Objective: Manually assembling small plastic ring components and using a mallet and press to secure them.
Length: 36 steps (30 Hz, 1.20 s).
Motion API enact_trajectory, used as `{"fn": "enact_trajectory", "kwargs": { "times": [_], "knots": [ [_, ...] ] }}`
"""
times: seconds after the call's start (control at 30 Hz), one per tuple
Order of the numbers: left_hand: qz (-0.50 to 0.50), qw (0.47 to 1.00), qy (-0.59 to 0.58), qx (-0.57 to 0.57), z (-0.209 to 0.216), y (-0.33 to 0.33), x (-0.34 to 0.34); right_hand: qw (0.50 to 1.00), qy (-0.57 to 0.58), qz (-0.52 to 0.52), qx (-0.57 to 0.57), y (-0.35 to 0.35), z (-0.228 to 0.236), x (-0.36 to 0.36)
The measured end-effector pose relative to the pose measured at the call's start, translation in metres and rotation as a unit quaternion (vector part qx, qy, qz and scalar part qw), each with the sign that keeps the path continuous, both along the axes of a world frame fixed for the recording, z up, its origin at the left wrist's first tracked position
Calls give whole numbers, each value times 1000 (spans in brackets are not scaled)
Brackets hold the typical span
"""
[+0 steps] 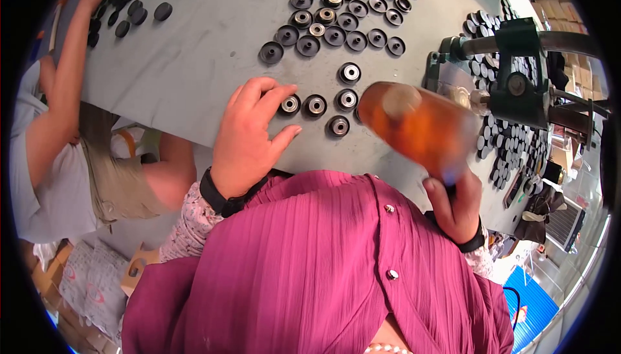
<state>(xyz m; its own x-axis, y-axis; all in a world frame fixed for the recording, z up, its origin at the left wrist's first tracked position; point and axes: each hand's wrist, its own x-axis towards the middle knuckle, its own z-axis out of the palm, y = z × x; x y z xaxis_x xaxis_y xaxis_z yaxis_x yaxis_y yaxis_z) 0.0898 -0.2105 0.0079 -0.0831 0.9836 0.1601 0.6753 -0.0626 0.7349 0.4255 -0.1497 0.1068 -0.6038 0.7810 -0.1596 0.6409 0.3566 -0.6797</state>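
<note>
My left hand [249, 137] is over the table with thumb and fingers apart. Its index fingertip is at the upper edge of a black wheel with a metal bearing [290, 104]; whether they touch is unclear. Right of that wheel stand another bearing wheel [315, 106] and a small column of them, including a lower one [338, 126] and an upper one [350, 73]. My right hand [459, 208] grips an orange, see-through mallet [420, 124], blurred by motion, its head raised beside the column. The handle is mostly hidden, and the mallet covers part of another wheel.
Several black wheels [308, 46] lie farther back, some with bearings. A green clamp-like press [517, 85] stands at the right, with many small round pieces [508, 147] around it. At the left, another person's arm [74, 76] reaches toward black discs [132, 11] on the grey table [194, 63].
</note>
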Motion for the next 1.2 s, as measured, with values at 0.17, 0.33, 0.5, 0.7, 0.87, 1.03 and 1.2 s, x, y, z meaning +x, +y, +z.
{"fn": "enact_trajectory", "kwargs": {
  "times": [0.17, 0.33, 0.5, 0.7, 0.87, 1.03, 1.2],
  "knots": [
    [12, 1000, -10, -11, 4, -9, -8, 993, -89, 79, 8, -6, -25, -17],
    [45, 989, -138, -11, -1, -18, -12, 998, 4, 61, 16, 10, -6, -41],
    [117, 976, -182, -8, -6, -23, -20, 992, -54, 103, 42, 20, -19, -60],
    [170, 943, -285, 4, -10, -14, -27, 988, 1, 139, 70, 27, -20, -91],
    [134, 970, -201, -40, 1, 21, -31, 997, 37, 58, 33, 53, -44, -81],
    [-49, 997, 15, 53, 0, 73, -9, 996, -35, -79, 10, 90, -20, -94],
    [-84, 993, 71, 32, 4, 69, 5, 993, 69, -38, 93, 106, -21, -100]
  ]
}}
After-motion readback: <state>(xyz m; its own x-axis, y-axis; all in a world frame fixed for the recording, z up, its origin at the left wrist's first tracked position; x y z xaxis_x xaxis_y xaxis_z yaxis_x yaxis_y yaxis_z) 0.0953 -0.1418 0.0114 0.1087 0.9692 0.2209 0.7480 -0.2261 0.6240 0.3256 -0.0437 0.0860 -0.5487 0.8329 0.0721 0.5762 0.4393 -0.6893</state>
